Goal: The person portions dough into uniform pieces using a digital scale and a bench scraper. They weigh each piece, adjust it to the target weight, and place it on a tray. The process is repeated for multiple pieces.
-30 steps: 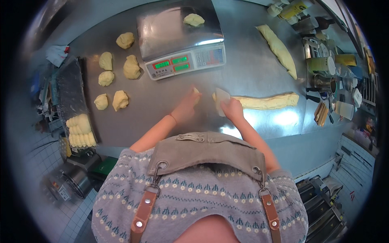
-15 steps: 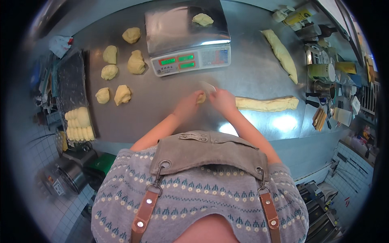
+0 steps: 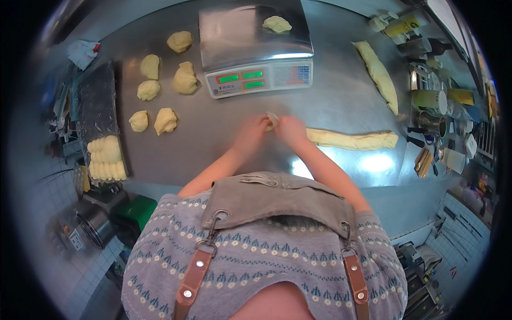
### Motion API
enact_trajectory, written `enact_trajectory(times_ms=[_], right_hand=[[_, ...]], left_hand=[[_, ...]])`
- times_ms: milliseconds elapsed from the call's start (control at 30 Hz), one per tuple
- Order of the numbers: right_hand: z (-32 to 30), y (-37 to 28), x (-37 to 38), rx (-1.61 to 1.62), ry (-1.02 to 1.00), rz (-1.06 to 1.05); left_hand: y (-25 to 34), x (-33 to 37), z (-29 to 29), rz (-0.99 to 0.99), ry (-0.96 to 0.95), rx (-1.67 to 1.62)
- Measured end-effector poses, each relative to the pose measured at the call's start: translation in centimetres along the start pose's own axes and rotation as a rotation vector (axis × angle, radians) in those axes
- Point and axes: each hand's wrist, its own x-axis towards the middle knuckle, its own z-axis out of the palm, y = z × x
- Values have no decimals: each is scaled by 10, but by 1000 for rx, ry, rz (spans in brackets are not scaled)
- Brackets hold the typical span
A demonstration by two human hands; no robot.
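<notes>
My hands meet over the steel table in front of the scale. My right hand is closed round a small pale dough scraper, which is mostly covered by the fingers. My left hand, smeared by motion, has its fingers closed on a small piece of dough right against the scraper. Beside my right hand a long dough strip stretches off to the right. Beyond the hands stands a digital scale, with one dough lump on its metal pan.
Several dough lumps lie on the steel table left of the scale. Farther left, a dark tray holds rows of shaped dough. A second dough strip lies at the far right, near containers and utensils.
My hands have drawn closer together, and the scraper now sits against the dough piece, more hidden by the fingers. The whole view has shifted slightly; the lumps and strips stay put.
</notes>
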Motion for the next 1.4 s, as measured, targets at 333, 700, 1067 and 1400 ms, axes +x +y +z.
enact_trajectory(times_ms=[333,700,1067,1400], right_hand=[[16,14,9,164,55,181],[6,15,-31,-80,141,-46],[-32,43,-53,503,236,68],[-103,71,105,1539,356,135]], left_hand=[[22,109,-141,-107,330,-96],[-33,281,-111,-69,58,176],[-60,134,-155,-236,740,-837],[-108,158,-140,-535,640,-1102]])
